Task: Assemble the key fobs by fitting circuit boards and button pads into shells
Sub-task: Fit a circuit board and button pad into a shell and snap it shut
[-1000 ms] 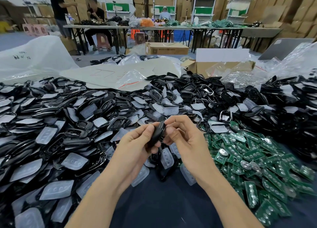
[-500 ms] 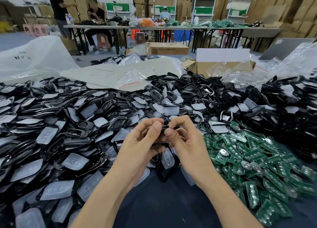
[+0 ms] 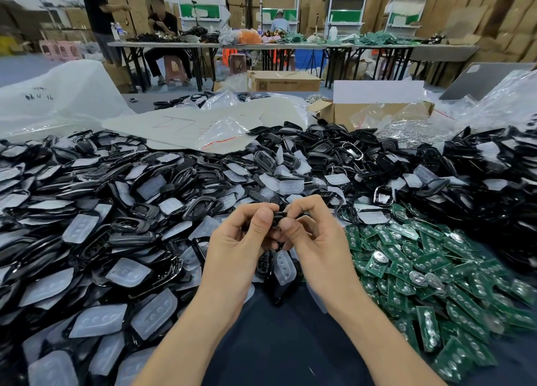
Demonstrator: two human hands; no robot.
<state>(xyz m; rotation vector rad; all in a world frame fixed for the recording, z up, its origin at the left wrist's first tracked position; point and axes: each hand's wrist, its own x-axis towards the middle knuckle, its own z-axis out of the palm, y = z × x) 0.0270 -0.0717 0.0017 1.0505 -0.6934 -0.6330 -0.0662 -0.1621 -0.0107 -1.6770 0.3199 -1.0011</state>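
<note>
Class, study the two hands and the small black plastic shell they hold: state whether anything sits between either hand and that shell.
Nothing visible does. The left hand and the right hand both pinch the small black plastic shell directly, one from each side.

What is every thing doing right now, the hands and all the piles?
left hand, pinching the black fob
right hand, pinching the same fob
black fob, held above the table, mostly hidden by fingers
circuit boards, loose heap on the right
button pads, loose among shells
shells, piled loose
cardboard box, open
</note>
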